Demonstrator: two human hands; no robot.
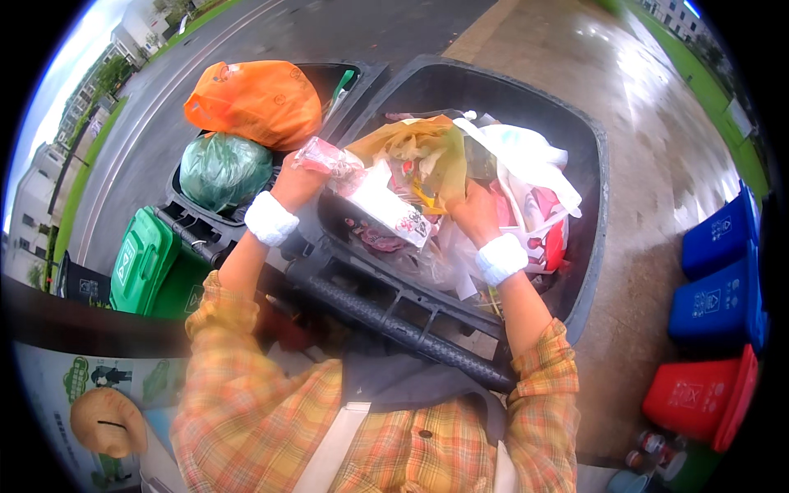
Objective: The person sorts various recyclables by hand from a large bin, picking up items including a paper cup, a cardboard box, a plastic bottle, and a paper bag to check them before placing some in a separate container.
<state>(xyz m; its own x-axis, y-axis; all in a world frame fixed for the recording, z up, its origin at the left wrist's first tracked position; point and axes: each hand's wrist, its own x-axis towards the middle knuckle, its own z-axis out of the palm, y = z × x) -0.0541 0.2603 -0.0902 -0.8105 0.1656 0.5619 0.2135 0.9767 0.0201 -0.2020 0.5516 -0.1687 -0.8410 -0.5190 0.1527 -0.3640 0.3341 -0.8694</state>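
My left hand (301, 180) grips a crumpled pink and clear plastic wrapper (327, 161) over the near left rim of a large dark grey wheeled bin (585, 132). A white printed carton (388, 206) lies just to the right of it, among the rubbish. Inside the bin, my right hand (476, 212) has closed on the edge of a translucent yellow-brown plastic bag (441, 145), whose mouth gapes towards me. Beside that hand lie a white plastic bag (524, 154) and a red and white printed bag (548, 243). Clear film (431, 265) is bunched below the carton.
A second dark bin on the left holds an orange bag (256, 101) above a full green plastic bag (225, 169). The bin's handle bar (394, 326) crosses before my body. A green bin (145, 262) stands left; blue bins (709, 302) and a red bin (693, 391) stand right.
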